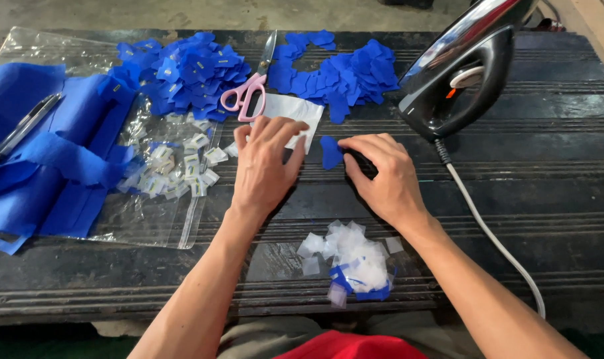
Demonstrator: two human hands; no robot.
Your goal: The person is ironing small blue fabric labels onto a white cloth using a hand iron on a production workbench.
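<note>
Two hands work near the middle of a dark, grooved, worn table (554,199), with a strip of grey concrete floor (182,12) showing beyond its far edge. Your left hand (265,166) lies flat, fingers spread and pressing down on a white paper sheet (290,110). Your right hand (381,176) has its fingers drawn together, pinching the edge of a small blue fabric piece (330,151) that rests on the table between both hands. Just beyond lie pink-handled scissors (248,90), flanked by two heaps of blue cut pieces (182,73) and (345,76). A black iron (461,73) stands at your right, its white cord (494,239) trailing toward you. At your left, blue cloth (49,166) and small white labels (179,173) lie on a clear plastic bag (155,226). White scraps (352,256) sit near your body.
</note>
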